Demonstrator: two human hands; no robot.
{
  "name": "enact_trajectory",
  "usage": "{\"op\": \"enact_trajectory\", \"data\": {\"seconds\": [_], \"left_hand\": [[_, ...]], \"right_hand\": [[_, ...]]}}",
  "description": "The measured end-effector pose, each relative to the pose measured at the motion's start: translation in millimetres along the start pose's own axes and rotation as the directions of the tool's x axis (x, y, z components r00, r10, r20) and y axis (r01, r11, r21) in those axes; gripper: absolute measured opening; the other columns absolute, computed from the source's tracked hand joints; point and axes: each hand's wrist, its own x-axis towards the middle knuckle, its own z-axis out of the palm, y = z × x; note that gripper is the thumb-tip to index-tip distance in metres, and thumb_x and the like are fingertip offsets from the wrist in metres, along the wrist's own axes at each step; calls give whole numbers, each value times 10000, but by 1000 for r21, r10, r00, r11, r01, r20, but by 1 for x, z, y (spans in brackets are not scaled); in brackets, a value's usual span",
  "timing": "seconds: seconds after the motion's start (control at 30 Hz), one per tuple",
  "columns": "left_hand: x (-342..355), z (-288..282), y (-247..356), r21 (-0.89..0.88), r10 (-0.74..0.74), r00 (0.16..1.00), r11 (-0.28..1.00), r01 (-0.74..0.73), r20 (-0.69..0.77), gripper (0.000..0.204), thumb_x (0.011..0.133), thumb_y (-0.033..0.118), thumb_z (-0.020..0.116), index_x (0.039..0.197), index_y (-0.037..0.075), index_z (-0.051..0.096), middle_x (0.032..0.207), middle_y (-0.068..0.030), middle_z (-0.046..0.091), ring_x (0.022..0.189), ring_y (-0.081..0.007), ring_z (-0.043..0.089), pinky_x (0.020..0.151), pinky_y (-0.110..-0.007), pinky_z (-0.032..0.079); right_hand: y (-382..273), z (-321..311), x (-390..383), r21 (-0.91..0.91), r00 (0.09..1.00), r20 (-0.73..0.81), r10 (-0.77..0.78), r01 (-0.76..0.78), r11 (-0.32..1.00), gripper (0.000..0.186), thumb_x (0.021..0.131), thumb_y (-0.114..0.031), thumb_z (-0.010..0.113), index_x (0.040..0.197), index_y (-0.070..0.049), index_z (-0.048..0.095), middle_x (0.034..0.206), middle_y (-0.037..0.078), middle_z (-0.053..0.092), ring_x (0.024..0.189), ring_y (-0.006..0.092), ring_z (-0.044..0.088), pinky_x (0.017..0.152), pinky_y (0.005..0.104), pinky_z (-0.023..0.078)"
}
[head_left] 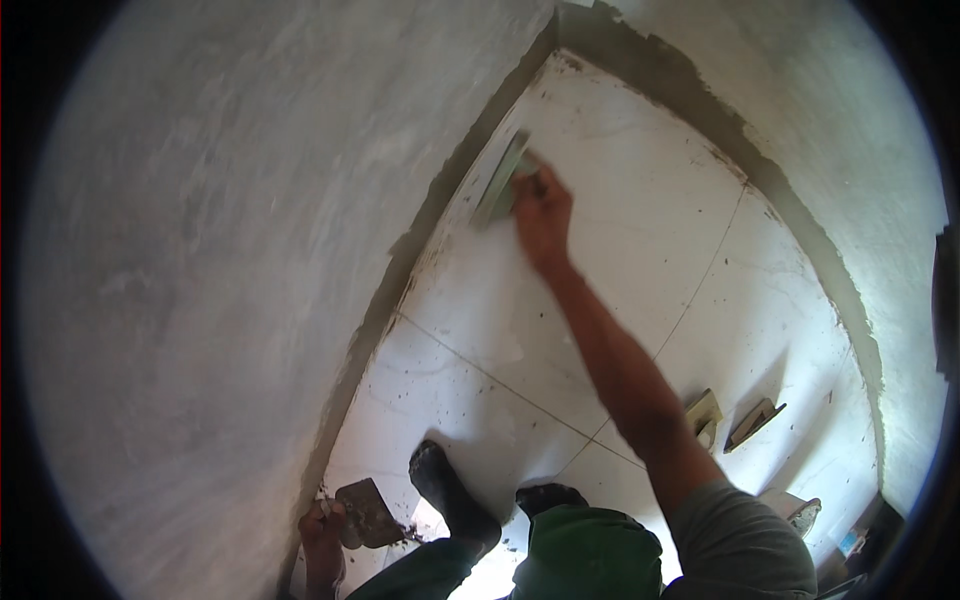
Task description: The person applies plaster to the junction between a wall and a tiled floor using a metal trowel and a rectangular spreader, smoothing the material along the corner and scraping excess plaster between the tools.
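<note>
My right hand [543, 205] reaches far forward, closed round the handle of a pale green plastering float [503, 180]. The float is tilted on its edge over the white floor tiles [610, 200], close to the left wall; whether it touches anything I cannot tell. Low on the left, my left hand [322, 535] grips a trowel [368, 513] with a broad, mortar-smeared blade. Some dark crumbs lie by the blade's tip. Along the foot of the left wall [230, 230] runs a strip of grey-brown mortar [425, 220].
A similar mortar strip [740, 130] follows the right wall [850, 110], meeting the first in the far corner. A yellowish float [705, 410] and a second float [755, 425] lie right of my arm. Behind them stands a pale bucket [795, 510]. My dark-clad feet [450, 495] are on the tiles.
</note>
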Motion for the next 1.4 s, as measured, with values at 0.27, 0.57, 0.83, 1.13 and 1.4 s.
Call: {"op": "enact_trajectory", "data": {"seconds": [0.27,0.57,0.83,1.13,1.4], "left_hand": [[25,25,6,-9,16,995,1000,-15,101,155,1044,167,696,935,57,706,816,49,651,730,-52,565,678,-263,457],[29,37,42,89,26,997,996,-32,71,155,1029,169,710,910,79,668,779,83,568,691,-33,488,632,-251,389],[54,44,53,131,-38,995,991,25,93,191,1005,189,728,851,124,637,736,107,480,646,-30,403,588,-261,310],[72,43,46,162,-27,992,987,7,125,197,1007,191,724,846,110,645,728,88,535,632,-40,484,586,-255,377],[78,42,31,118,-55,987,992,38,148,203,1012,232,749,945,45,705,751,51,621,643,-52,546,589,-260,448]], "right_hand": [[23,-38,190,-226,981,-59,-184,167,960,383,953,-144,616,1275,46,701,931,204,750,807,228,686,777,368,550],[6,-15,20,63,998,-32,-62,64,996,354,1063,-133,602,1389,-16,674,963,-11,692,804,81,599,683,280,527],[-27,-93,178,128,984,-157,85,-65,990,422,1029,-110,589,1427,19,639,1063,112,727,895,187,704,773,398,653],[5,-47,256,15,999,-32,-22,22,1000,371,1021,-128,604,1353,23,671,1156,148,726,962,229,721,796,427,652],[-13,-50,234,-18,980,79,182,-181,983,348,1040,-119,569,1325,53,671,1114,144,725,971,270,716,826,426,641]]}}
